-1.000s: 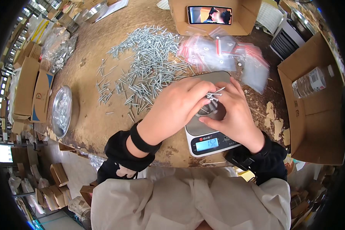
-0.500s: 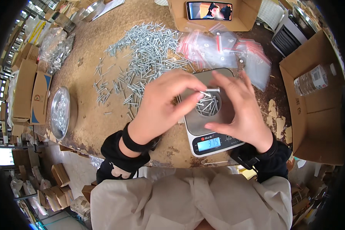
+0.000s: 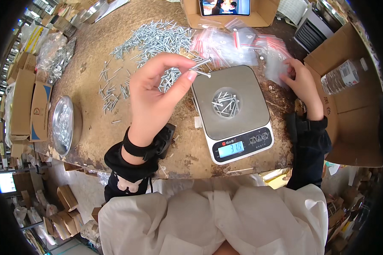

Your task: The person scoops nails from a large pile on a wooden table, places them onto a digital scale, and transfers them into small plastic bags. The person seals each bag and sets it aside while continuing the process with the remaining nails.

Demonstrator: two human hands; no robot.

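My left hand [image 3: 157, 85] is raised left of the digital scale [image 3: 251, 114], thumb and forefinger pinching a few silver screws [image 3: 204, 75]. On the scale's metal plate, a small round dish holds a cluster of similar screws [image 3: 226, 105], and the display below is lit. My right hand [image 3: 303, 83] is at the right end of the clear zip bags [image 3: 275, 68], its fingertips closed on the edge of one bag. Behind my left hand spreads a large heap of loose screws [image 3: 157, 40], with stragglers scattered toward the left.
A metal bowl [image 3: 74, 127] with wrapped contents stands at the left table edge, near cardboard boxes [image 3: 40, 110]. An open carton [image 3: 349, 127] with a plastic bottle [image 3: 340, 78] borders the right side. A phone [image 3: 225, 7] playing video rests in a carton at the back.
My left hand has lifted away from the dish to the left, holding screws. My right hand has left the scale and reached right to the bags. The scale's reading has dropped.
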